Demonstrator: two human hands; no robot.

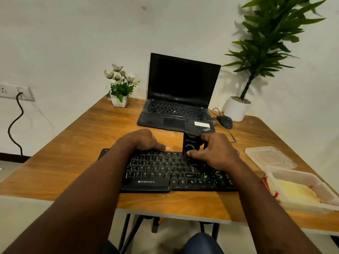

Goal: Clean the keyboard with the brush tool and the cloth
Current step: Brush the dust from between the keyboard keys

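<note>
At six o'clock on the desk (82,143), the keyboard (156,169) lies under both hands. The right hand (216,153) has its fingers and thumb wrapped round the brush tool (190,143), which stands at the keyboard's far edge, about one o'clock. The left hand (141,140) rests at eleven o'clock; its fingers are hidden, so I cannot tell if they grip. Pale crumbs (205,176) speckle the right-hand keys, and the cloth (297,193) lies in a tub (300,208) at four o'clock. Brushing looks unfinished and wiping not yet begun.

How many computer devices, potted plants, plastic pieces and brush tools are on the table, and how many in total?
Computer devices: 3 (keyboard, laptop, mouse)
Potted plants: 2
Plastic pieces: 2 (tub, lid)
Brush tool: 1, in the right hand
Total: 8
</note>
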